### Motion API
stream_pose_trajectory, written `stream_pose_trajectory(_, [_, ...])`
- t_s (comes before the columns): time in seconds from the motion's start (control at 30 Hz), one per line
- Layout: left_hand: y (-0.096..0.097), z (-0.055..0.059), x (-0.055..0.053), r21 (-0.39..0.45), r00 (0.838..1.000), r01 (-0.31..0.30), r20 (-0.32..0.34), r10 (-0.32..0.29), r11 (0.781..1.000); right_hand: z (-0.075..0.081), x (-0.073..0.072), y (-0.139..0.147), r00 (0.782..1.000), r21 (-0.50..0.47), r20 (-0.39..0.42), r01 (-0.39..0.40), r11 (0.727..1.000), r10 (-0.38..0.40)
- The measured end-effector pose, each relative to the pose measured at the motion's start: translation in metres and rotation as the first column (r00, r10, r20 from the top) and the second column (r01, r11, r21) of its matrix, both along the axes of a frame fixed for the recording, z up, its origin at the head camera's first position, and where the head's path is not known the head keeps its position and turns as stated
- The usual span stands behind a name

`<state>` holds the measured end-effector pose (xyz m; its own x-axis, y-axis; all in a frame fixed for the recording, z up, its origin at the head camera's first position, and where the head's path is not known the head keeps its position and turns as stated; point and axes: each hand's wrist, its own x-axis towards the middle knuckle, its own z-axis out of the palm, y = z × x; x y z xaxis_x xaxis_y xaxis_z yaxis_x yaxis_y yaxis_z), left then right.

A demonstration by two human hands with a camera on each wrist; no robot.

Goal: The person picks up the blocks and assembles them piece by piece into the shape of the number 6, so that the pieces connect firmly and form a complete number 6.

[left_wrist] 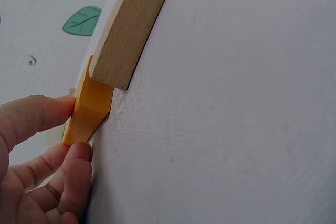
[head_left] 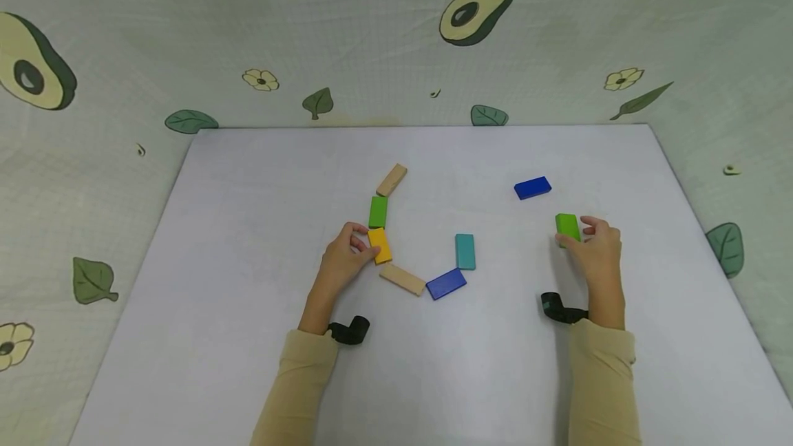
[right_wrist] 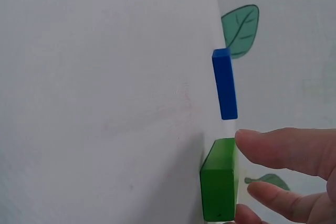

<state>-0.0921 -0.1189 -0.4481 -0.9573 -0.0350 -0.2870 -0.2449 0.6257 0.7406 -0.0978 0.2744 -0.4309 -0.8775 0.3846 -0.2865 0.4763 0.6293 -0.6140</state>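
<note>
My left hand (head_left: 348, 253) pinches a yellow block (head_left: 380, 246) between thumb and fingers; the left wrist view shows the thumb and a fingertip at the yellow block's (left_wrist: 89, 111) edges. Just above it lies a green block (head_left: 378, 212), with a plain wooden block (head_left: 392, 180) beyond. Below, another wooden block (head_left: 403, 279), a blue block (head_left: 446, 284) and a teal block (head_left: 465, 252) continue the curved row. At the right, my right hand (head_left: 595, 246) holds a second green block (head_left: 566, 226) by its edges. In the right wrist view, the thumb is at this green block's (right_wrist: 219, 182) corner.
A dark blue block (head_left: 533, 188) lies apart, beyond the right hand. The blocks are on a white table (head_left: 248, 191), with an avocado-print cloth (head_left: 372, 33) behind and at the sides. Black wrist cameras (head_left: 351, 330) stick out from both forearms.
</note>
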Motion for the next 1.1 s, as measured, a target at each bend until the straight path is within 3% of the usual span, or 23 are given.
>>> stream_pose_trajectory(0.17, [0.0003,0.0008,-0.0002,0.003,1.000,0.000,-0.001,0.000,1.000,-0.0006,0.0013,0.0010,0.999,-0.008,0.047,0.009,1.000,-0.008])
stream_pose_trajectory(1.1, [0.0001,0.0011,0.0010,0.008,1.000,0.006,-0.001,-0.006,1.000,-0.0061,0.0022,0.0055,0.997,-0.006,0.081,-0.015,1.000,0.015])
